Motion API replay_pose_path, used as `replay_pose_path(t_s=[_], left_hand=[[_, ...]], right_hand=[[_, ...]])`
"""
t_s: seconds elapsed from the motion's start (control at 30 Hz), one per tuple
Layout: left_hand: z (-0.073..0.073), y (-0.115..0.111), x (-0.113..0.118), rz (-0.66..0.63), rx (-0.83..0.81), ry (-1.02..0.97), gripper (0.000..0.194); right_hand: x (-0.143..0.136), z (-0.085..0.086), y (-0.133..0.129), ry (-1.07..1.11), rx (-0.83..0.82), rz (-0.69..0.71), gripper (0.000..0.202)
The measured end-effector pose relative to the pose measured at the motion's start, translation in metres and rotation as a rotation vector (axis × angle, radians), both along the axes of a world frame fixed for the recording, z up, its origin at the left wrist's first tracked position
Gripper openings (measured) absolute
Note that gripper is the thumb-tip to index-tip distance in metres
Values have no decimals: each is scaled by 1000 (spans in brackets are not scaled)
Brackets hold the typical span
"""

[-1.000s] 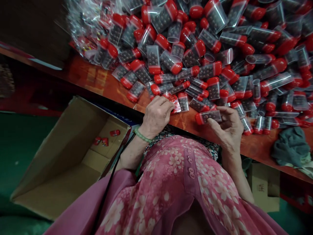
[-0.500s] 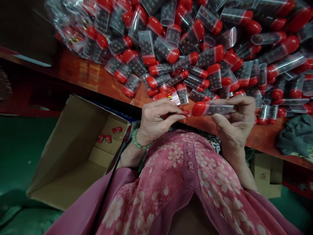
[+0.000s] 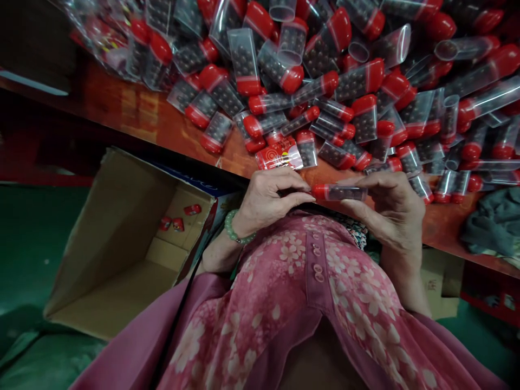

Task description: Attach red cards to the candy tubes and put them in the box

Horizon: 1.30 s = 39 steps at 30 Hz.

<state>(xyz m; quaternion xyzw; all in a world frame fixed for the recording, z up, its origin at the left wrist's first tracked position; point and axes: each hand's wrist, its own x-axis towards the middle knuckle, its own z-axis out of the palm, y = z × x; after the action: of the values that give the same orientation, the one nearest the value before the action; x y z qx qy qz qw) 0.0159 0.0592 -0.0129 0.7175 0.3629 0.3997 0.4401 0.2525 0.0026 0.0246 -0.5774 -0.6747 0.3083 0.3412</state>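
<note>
A: Where is the slim, clear plastic tube with a rounded red cap (image 3: 340,193) located?

B: It is held at the near edge of the glossy reddish-brown tabletop (image 3: 117,103), pinched in the grip of the bare right hand (image 3: 392,208), its cap turned toward the bare left hand (image 3: 272,197).

A: How is the left grip set?

B: Thumb and fingers are narrowly spaced at the capped end; whether anything is pinched there cannot be told.

A: What is seen around them?

B: A flat, shiny red printed packet (image 3: 279,154) is laid beyond the left hand, beside a heap of clear, red-capped plastic tubes (image 3: 244,59). Three small red pieces (image 3: 177,224) are contained in the open brown cardboard box (image 3: 91,238) at left.
</note>
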Motion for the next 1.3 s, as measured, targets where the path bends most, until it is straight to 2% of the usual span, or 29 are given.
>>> replay_pose_path(t_s=[0.1, 0.37, 0.57, 0.7, 0.8, 0.9, 0.97, 1.07, 1.13, 1.3], left_hand=[[0, -1, -1, -32, -2, 35, 23], [-3, -1, -5, -170, 94, 130, 12], [-8, -5, -2, -222, 30, 101, 15], [-11, -6, 1, -211, -58, 3, 19], [-8, -3, 2, -280, -207, -11, 23], [-3, -1, 5, -375, -453, 10, 26], [-2, -2, 7, -377, -666, -24, 34], [-5, -5, 9, -310, -904, -91, 63], [-7, -7, 10, -286, -963, -132, 73], [-12, -12, 14, -274, -949, -236, 62]], right_hand=[[6, 10, 3, 66, 28, 77, 28], [8, 23, 21, -70, -85, 369, 15], [6, 18, 32, 49, -126, 405, 20], [0, 16, 31, 73, -130, 326, 20], [-2, 19, 32, 83, -124, 327, 16], [-2, 18, 37, 90, -185, 377, 17], [-1, 12, 41, 195, -263, 308, 20], [-2, -1, 41, 380, -359, 152, 26], [-4, -8, 37, 433, -409, 96, 30], [-10, -17, 25, 544, -504, -17, 36]])
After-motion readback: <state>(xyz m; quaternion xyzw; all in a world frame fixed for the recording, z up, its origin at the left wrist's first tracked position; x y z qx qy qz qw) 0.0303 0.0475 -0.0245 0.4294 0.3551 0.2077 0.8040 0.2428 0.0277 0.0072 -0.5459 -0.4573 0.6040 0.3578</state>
